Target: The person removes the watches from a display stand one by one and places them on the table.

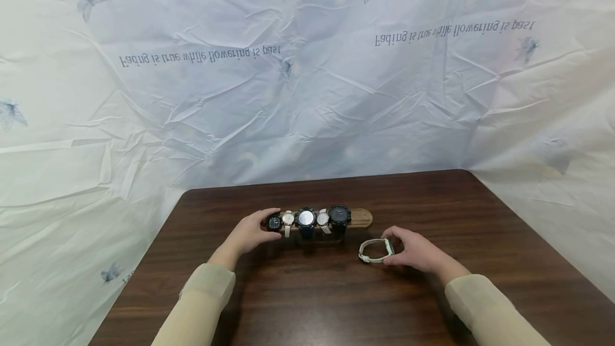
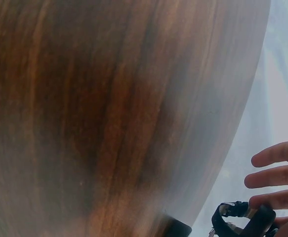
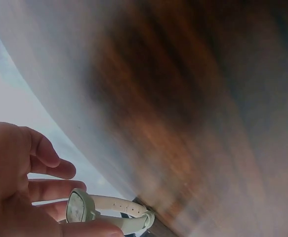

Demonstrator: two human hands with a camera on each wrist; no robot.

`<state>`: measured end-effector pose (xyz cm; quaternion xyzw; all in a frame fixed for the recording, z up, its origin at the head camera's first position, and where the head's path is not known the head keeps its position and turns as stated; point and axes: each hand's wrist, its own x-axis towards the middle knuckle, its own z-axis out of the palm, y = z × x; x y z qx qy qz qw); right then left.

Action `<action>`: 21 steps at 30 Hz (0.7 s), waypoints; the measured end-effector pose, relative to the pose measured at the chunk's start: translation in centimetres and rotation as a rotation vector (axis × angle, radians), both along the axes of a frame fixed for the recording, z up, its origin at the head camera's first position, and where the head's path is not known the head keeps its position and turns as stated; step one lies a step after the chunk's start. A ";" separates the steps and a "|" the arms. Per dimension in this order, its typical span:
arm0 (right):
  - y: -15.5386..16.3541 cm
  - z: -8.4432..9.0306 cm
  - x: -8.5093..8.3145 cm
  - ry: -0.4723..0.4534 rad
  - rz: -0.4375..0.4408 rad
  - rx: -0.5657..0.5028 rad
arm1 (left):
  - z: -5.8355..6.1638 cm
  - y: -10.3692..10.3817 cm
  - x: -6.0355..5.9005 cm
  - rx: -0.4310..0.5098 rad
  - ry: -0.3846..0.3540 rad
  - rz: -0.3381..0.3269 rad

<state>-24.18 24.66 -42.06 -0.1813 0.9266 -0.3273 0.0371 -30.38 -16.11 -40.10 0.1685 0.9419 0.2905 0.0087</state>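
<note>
A wooden watch stand (image 1: 361, 218) lies across the middle of the dark table (image 1: 307, 292) with several watches on it. At its left end, my left hand (image 1: 261, 228) grips a small black watch (image 1: 274, 222). Beside that watch sit a white-strapped watch (image 1: 288, 219), a large dark blue one (image 1: 306, 218), another white one (image 1: 323, 219) and a big black one (image 1: 339, 215). To the right of the stand, my right hand (image 1: 393, 250) pinches a pale green watch (image 1: 373, 251) just above the table. The left wrist view shows the black watch (image 2: 240, 217) against my fingers (image 2: 269, 180); the right wrist view shows the pale watch (image 3: 111, 210).
A crumpled white sheet (image 1: 307, 95) printed with dragonflies and text hangs behind and around the table. The right end of the stand is bare wood. The table's edges run close on the left (image 1: 144, 266) and right (image 1: 552, 250).
</note>
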 end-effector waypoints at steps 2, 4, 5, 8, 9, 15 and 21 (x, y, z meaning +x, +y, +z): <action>0.0 0.0 0.0 -0.015 -0.003 0.002 | 0.0 0.0 0.0 0.000 0.001 -0.003; 0.0 0.0 0.0 -0.029 -0.007 0.006 | 0.0 0.0 0.0 0.000 0.001 -0.006; 0.1 0.0 0.0 -0.036 -0.009 0.007 | 0.0 0.0 0.0 -0.002 -0.002 -0.002; 0.1 -0.1 0.0 -0.053 -0.006 0.007 | 0.0 -0.1 0.0 0.002 0.000 -0.006; 0.1 -0.1 0.0 -0.056 -0.004 0.008 | 0.0 -0.1 0.0 0.002 -0.001 -0.005; 0.2 -0.2 -0.1 -0.076 0.026 0.025 | 0.0 0.0 0.0 0.003 -0.007 -0.003; 0.4 -0.2 0.0 -0.106 0.064 0.011 | 0.1 0.0 0.1 0.002 -0.003 0.001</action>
